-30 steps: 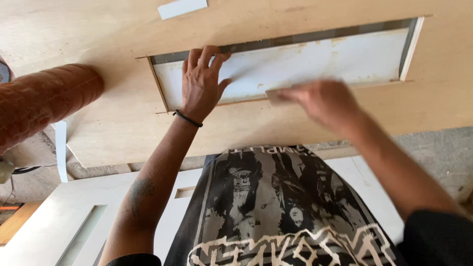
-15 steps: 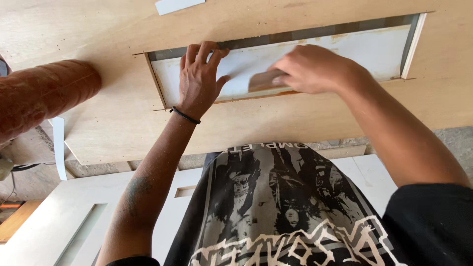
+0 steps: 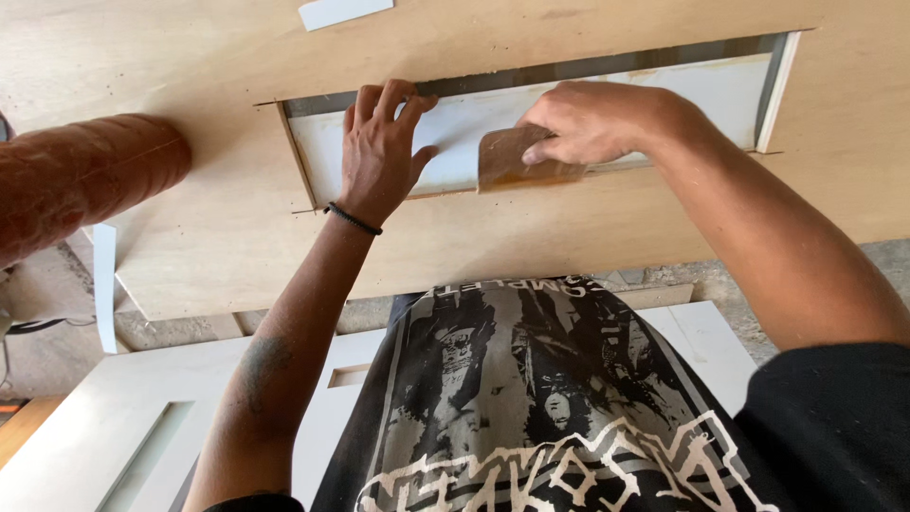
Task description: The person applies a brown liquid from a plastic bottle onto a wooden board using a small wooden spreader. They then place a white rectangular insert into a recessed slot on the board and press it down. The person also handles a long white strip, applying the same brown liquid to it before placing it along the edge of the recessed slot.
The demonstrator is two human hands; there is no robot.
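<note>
Now the right hand [image 3: 592, 121] is pinching a small brown sanding sheet [image 3: 512, 159] between thumb and fingers and is pressing it on the near edge of a long slot [image 3: 607, 100] that is cut in a plywood panel [image 3: 190, 66]. The sheet is lying partly on the white surface inside the slot and partly over the wood edge. Just beside it, to the left, the left hand [image 3: 379, 156] is lying flat with the fingers close together; the fingertips are reaching the far edge of the slot and the palm is resting on the near edge. A black band [image 3: 353, 219] is sitting around the left wrist.

At the left side a reddish-brown roll [image 3: 85, 180] is lying on the panel, well apart from the hands. A white strip [image 3: 334, 11] is lying on the panel at the top. Under the panel, near the person's black printed shirt [image 3: 531, 398], a white door [image 3: 114, 427] with a narrow opening is lying on the floor.
</note>
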